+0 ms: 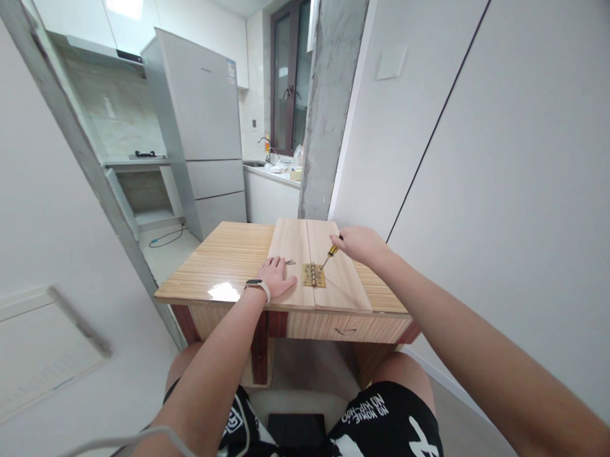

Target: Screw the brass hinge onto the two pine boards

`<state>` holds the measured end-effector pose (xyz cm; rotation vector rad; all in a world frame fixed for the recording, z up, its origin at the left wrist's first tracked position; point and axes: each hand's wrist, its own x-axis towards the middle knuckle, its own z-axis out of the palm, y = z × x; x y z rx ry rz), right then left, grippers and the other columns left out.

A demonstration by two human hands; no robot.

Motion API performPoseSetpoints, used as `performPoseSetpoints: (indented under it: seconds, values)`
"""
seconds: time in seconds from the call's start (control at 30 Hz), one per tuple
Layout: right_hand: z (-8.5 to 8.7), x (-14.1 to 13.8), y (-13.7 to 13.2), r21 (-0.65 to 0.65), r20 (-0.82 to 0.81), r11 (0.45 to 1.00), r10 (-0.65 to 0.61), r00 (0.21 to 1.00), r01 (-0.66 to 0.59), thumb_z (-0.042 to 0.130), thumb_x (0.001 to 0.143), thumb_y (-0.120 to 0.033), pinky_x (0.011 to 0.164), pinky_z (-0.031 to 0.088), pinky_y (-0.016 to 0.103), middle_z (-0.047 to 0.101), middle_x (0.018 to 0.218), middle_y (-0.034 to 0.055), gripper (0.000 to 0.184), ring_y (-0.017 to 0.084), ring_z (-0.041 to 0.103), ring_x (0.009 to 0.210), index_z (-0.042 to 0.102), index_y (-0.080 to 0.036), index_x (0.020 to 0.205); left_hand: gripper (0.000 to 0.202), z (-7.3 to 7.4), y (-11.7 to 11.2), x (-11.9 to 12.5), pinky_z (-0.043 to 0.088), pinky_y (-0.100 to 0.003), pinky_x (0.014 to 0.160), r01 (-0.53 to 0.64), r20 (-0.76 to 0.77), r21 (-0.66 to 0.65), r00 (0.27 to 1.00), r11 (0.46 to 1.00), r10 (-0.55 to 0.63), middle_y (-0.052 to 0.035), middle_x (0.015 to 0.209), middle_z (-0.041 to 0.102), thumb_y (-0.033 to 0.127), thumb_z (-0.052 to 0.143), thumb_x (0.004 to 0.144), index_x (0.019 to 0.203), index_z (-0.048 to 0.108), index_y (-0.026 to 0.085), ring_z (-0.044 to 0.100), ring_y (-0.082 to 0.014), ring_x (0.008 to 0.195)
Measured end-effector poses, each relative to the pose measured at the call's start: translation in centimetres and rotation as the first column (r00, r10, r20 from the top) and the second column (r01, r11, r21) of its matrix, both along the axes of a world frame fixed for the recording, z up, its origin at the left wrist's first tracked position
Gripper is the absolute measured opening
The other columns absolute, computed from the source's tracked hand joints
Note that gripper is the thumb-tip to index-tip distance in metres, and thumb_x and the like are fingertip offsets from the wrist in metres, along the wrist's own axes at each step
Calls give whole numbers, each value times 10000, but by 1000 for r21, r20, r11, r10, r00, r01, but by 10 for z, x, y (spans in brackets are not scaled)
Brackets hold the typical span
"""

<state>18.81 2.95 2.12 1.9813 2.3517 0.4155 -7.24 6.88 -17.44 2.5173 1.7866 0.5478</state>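
Observation:
Two pale wooden boards (295, 245) lie side by side on a small wooden table (226, 258), joined near their front edge by a brass hinge (313, 275). My right hand (361, 243) is closed around a yellow-and-black screwdriver (332, 252), whose tip points down at the hinge. My left hand (275, 275) lies flat with fingers stretched out on the left board, just left of the hinge. A small screw (290, 262) rests by its fingertips. A watch band circles the left wrist.
A drawer with a handle (345, 331) fronts the table. A white wall runs close on the right. A concrete pillar (325, 101) stands behind the table, with a fridge (201, 125) and kitchen counter beyond. A white cable (117, 442) crosses my lap.

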Motion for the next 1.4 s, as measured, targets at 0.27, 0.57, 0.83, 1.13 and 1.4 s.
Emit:
performPoseSetpoints:
  seconds: [0.27, 0.57, 0.83, 1.13, 1.4]
  values:
    - [-7, 1, -4, 23, -130, 984, 179, 975, -178, 462, 1058, -385, 845, 445, 303, 738, 1156, 110, 282, 252, 665, 1046, 615, -234, 1241, 799, -1, 1, 0, 268, -471, 1220, -2, 12, -6, 1000, 1000, 2, -134, 1567, 443, 729, 444, 901, 1503, 435, 204, 343, -335, 1469]
    - [1, 10, 8, -14, -15, 971, 238, 971, -239, 481, 1029, -261, 818, 460, 326, 726, 1146, 140, 229, 271, 677, 1044, 628, -202, 1194, 806, -8, 6, -1, 278, -475, 1215, 7, 5, 30, 1000, 1000, -7, -137, 1550, 456, 731, 454, 895, 1488, 452, 184, 340, -343, 1464]
    - [1, 15, 12, -38, 78, 981, 194, 978, -192, 410, 1057, -373, 879, 472, 374, 726, 1140, 182, 341, 296, 681, 1058, 645, -158, 1177, 820, -7, 5, -1, 279, -481, 1213, 7, -1, 23, 1000, 1000, -7, -145, 1555, 453, 733, 443, 899, 1496, 447, 171, 347, -343, 1459]
    - [5, 6, 7, -32, 68, 992, 124, 990, -123, 263, 1059, -570, 916, 487, 412, 720, 1192, 201, 612, 323, 679, 1100, 705, -162, 1171, 811, -5, 4, -1, 277, -484, 1211, 0, -8, 7, 1000, 1000, 0, -135, 1570, 438, 733, 436, 901, 1506, 437, 193, 331, -339, 1471]
    - [-1, -5, 9, -22, -41, 998, -60, 997, 60, 295, 1041, -555, 866, 493, 383, 736, 1149, 207, 623, 319, 694, 1062, 739, -144, 1191, 796, -2, 1, 0, 287, -483, 1209, -2, -5, 7, 1000, 1000, 2, -131, 1560, 447, 725, 441, 903, 1505, 437, 206, 348, -337, 1460]
